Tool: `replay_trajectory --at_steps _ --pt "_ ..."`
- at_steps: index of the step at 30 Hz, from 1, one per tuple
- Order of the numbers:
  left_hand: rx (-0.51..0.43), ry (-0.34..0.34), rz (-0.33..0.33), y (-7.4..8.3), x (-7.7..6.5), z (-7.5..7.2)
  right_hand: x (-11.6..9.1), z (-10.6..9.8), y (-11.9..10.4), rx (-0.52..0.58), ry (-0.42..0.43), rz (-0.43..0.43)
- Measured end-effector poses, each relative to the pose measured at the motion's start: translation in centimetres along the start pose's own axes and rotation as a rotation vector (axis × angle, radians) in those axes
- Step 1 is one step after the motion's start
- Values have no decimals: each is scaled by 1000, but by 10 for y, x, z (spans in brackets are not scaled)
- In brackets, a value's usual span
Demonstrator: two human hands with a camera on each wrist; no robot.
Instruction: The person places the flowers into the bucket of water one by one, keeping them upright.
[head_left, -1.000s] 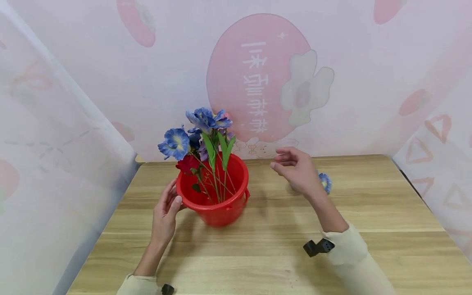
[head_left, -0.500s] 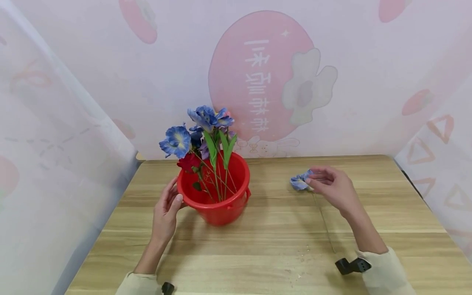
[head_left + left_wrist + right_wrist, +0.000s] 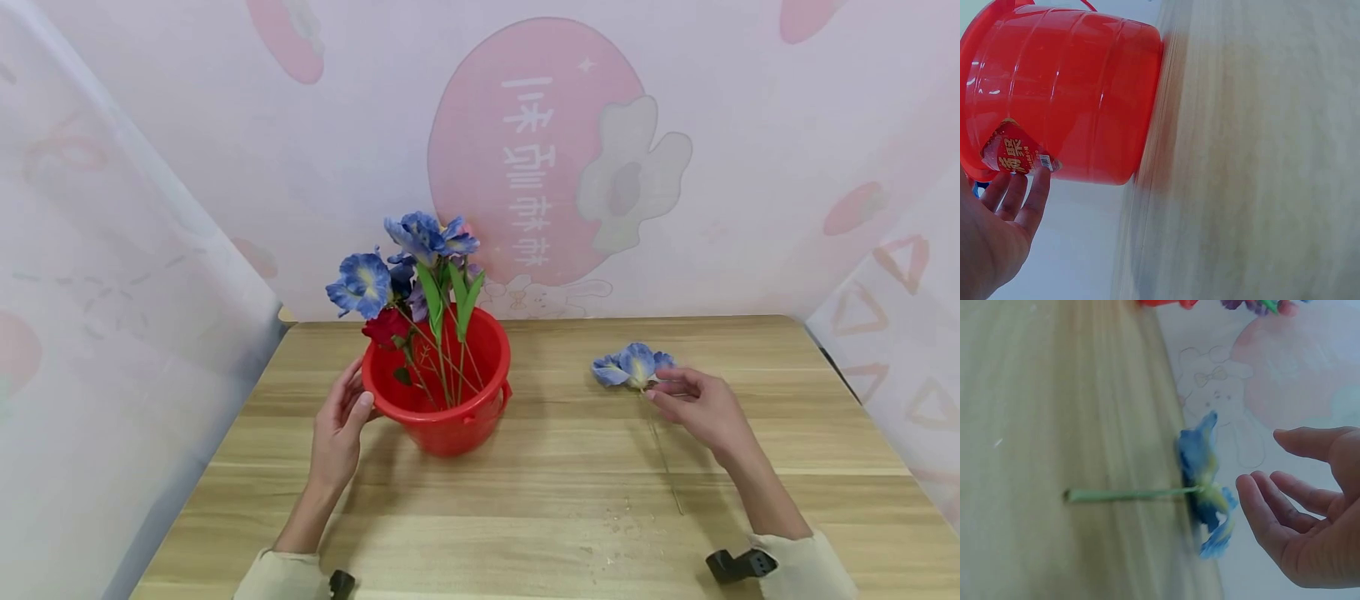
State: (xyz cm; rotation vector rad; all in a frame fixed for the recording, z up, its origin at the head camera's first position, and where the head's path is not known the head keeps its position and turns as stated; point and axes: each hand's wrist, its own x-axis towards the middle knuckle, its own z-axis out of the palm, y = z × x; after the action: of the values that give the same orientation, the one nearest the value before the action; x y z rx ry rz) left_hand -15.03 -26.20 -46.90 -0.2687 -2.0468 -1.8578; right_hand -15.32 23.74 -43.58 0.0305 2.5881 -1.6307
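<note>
A red bucket stands on the table, holding several artificial flowers: blue blooms, a red rose and green leaves. My left hand rests against the bucket's left side, thumb at the rim; in the left wrist view its extended fingers touch the label on the outer wall. To the right, one blue flower lies on the table, its thin stem pointing toward me. My right hand is beside that bloom; in the right wrist view a gap separates thumb and fingers, with nothing held.
The wooden table ends at a white printed backdrop, with similar side walls left and right. Small shiny specks lie on the table near the loose stem's lower end. Black wrist cameras sit by the sleeves.
My right hand has moved right and toward me, from between the bucket and the loose flower to beside its bloom, uncovering the flower. The left hand stays against the bucket.
</note>
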Motion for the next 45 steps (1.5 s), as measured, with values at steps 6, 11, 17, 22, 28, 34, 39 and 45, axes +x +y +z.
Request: replay_trajectory --at_steps 6,11,17,22,28,34,39,45 --pt "0 -5 -1 0 -1 0 2 1 16 -47 -2 28" --pt "-6 -8 -6 2 -1 0 2 5 27 -101 -13 41" --pt "-7 -14 -5 4 0 1 -1 9 33 -145 -22 55" --pt "-9 -15 -5 4 1 1 -2 13 34 -154 -29 58" --pt "-2 -15 -7 3 0 1 -2 16 34 -148 -33 72" --pt "8 -6 -22 3 0 1 -3 17 34 -138 -35 86" --pt "4 -7 -20 3 -1 0 -3 17 35 -134 -32 91" --pt "8 -7 -19 3 0 0 -3 17 36 -120 -27 92"
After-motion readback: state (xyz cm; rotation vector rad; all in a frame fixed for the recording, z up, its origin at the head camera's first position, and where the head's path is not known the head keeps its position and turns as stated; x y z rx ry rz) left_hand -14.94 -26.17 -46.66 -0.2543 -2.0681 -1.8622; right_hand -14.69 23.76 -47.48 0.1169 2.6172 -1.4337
